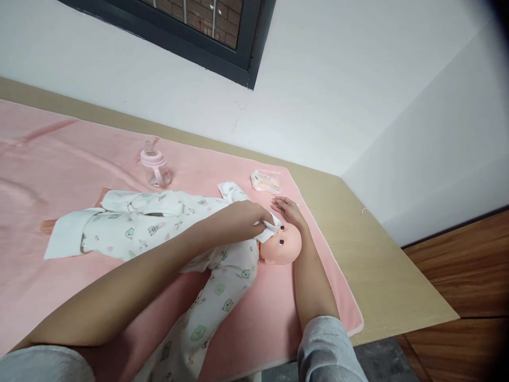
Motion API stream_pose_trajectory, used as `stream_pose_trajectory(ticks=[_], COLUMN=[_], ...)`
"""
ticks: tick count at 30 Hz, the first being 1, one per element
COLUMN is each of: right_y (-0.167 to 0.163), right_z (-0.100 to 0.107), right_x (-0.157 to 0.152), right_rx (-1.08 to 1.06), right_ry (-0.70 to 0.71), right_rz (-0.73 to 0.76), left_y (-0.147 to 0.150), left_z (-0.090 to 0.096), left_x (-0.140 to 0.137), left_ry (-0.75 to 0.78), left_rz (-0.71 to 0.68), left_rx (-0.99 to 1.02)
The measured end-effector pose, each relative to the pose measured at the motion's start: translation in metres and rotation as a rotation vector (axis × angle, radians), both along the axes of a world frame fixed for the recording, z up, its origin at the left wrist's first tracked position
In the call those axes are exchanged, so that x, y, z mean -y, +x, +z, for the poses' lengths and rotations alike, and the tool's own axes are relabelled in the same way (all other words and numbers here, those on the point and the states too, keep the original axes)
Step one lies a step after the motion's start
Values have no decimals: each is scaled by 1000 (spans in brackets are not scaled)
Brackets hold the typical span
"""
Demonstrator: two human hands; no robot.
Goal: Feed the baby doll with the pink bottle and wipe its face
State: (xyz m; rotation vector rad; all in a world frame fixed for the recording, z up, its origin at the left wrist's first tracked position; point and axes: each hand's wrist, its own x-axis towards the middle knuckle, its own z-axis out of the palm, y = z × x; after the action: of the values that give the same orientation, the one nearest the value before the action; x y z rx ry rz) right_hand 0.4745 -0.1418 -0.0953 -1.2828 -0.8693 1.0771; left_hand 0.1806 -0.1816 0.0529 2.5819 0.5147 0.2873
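Note:
A baby doll (282, 249) lies on its back in a white printed outfit, its head toward the right. My left hand (248, 220) reaches across its body and pinches a white wipe (270, 229), which touches the lower part of the doll's face. Beyond the top of the head, my right forearm curves round it. My right hand (289, 209) rests along the far side of the head, its fingers stretched out and holding nothing. Just past those fingers sits a small clear packet (265, 181) with something pale orange inside.
A baby bottle (154, 168) with a pink collar and handle stands behind the doll's legs. Under everything is a pink blanket (278, 313) on a light wooden table (358, 254). A white wall (310, 95) with a dark-framed window (242, 58) rises behind.

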Motion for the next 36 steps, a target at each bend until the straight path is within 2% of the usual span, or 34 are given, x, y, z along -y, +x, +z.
stream_pose_trajectory(ticks=[11, 16, 20, 23, 26, 29, 31, 33, 36], right_y=[-5, -4, -2, -5, -18, -47, -71, -94, -117], right_z=[7, 3, 11, 38, 84, 134, 158, 171, 174], right_x=[2, 3, 5, 11, 26, 51, 68, 81, 89], right_rx=[-6, -15, 14, 86, 231, 476, 678, 852, 1075], right_ry=[-4, 0, 2, 61, 196, 342, 385, 363, 306], right_rz=[-19, -7, 36, 79, 142, 277, 380, 459, 438], left_y=[1, -2, -9, -15, -19, -22, -24, -25, -25], left_z=[-1, 1, 3, 3, 1, -1, -1, 0, 1], left_x=[6, -3, -14, -25, -36, -44, -47, -48, -48], left_ry=[66, 52, 142, 239, 301, 316, 319, 322, 316], left_rz=[-17, 39, 126, 212, 270, 293, 289, 279, 266], left_rx=[-7, 0, 103, 178, 205, 188, 181, 176, 174])
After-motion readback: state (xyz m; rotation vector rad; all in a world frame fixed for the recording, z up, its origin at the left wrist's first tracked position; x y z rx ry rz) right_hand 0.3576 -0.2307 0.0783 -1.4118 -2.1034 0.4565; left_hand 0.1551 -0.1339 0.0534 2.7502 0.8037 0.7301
